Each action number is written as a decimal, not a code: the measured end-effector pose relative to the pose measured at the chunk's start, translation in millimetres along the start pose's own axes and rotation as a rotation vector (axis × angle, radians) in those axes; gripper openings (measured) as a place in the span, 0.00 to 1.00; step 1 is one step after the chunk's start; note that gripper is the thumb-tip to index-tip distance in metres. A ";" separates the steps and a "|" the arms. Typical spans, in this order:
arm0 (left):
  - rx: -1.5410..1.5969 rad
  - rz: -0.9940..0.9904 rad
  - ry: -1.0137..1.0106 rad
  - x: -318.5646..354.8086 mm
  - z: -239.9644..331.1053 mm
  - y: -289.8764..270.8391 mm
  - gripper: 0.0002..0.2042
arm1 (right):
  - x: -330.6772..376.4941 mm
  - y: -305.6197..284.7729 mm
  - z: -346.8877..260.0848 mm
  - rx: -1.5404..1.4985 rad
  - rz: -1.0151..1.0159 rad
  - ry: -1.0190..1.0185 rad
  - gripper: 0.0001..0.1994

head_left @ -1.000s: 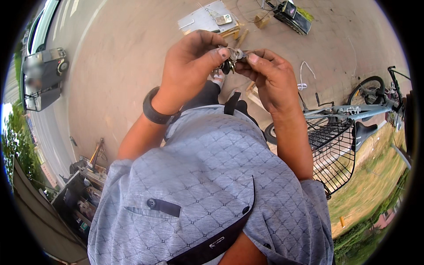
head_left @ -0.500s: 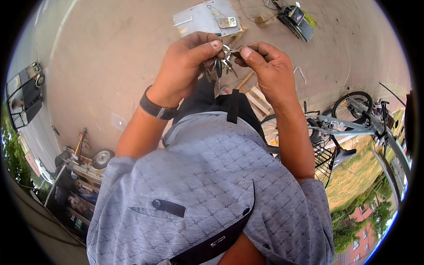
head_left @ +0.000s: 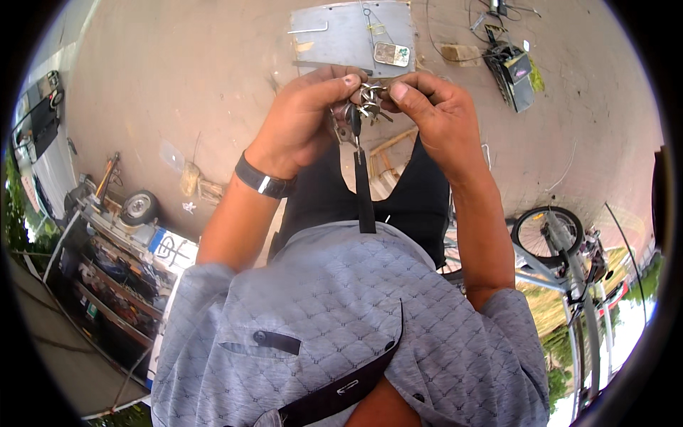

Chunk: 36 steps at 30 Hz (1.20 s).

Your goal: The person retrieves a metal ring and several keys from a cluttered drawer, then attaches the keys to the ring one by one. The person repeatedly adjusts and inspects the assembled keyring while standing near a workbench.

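Note:
A bunch of metal keys on a ring [head_left: 368, 107] is held up at chest height between my two hands. My left hand [head_left: 306, 117], with a dark band on its wrist, is closed round the left side of the bunch, thumb on top. More keys dangle below its fingers. With thumb and forefinger my right hand [head_left: 441, 117] pinches the bunch's right edge; the exact piece is hard to make out. Beside the ring hangs a slim black fob [head_left: 354, 119], and a black strap [head_left: 363, 192] runs below it in front of my trousers.
Ahead on the ground lies a grey board [head_left: 341, 43] bearing a hex key [head_left: 309, 30] and a small tin [head_left: 391, 55]. A black toolbox-like case [head_left: 516, 78] is at far right. Bicycles [head_left: 548, 231] stand right; a loaded trailer [head_left: 117, 285] stands left.
The view has tilted, so the board and case sit lower in it and more of my legs shows. Both hands keep hold of the keys, which have turned slightly between my fingers.

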State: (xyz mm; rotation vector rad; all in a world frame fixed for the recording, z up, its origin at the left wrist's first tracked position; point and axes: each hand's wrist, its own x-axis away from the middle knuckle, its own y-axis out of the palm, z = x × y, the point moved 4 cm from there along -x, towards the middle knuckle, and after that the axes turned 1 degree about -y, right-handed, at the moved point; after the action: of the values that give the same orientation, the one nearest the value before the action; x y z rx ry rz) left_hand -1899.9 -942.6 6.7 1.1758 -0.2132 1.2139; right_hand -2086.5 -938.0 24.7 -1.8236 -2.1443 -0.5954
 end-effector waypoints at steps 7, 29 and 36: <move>0.050 0.228 0.157 -98.8 -49.4 -40.5 0.13 | -91.7 -49.0 95.1 -0.044 -0.191 0.036 0.11; 0.067 0.039 0.693 -178.5 -152.8 -178.5 0.16 | -173.5 -30.0 253.9 0.133 -0.356 -0.458 0.12; 0.243 -0.089 0.778 -137.1 -176.5 -177.1 0.13 | -110.9 -22.2 263.8 0.130 -0.301 -0.466 0.12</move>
State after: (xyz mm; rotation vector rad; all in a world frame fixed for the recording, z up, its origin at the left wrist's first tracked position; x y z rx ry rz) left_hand -1889.8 -867.3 -268.1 0.8236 0.5758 1.5539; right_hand -2072.2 -914.0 -261.0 -1.7074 -2.7150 -0.0789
